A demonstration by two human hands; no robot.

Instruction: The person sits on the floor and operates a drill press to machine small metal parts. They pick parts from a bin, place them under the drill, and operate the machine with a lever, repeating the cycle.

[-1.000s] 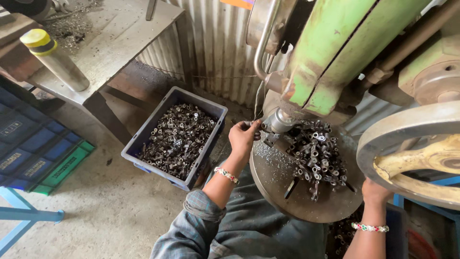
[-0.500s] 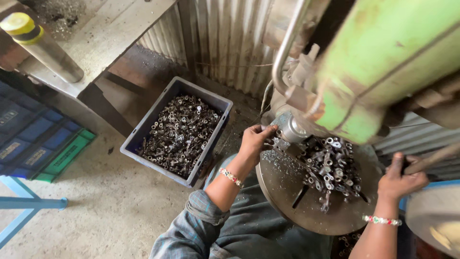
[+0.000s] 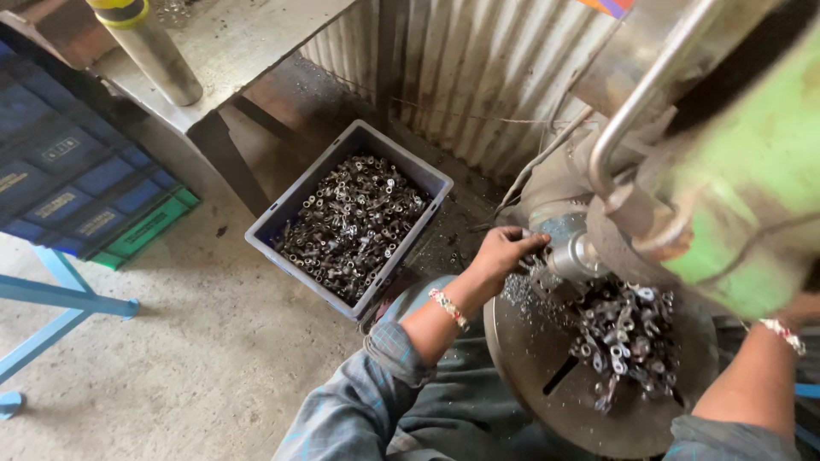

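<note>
I saw my left hand (image 3: 504,252) curled at the edge of the round grey metal table (image 3: 547,401), fingertips touching the drill's steel spindle (image 3: 571,256). Small dark metal parts (image 3: 628,337) lay heaped just beside it. My right hand was hidden behind the green machine body (image 3: 752,196), so I could not tell its grip

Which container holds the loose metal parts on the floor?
Start at the corrugated metal wall, then drop to the concrete floor beside the metal bench. The grey-blue plastic crate sits there, open-topped and heaped with small dark metal parts, unlike the stacked blue crates.
</note>
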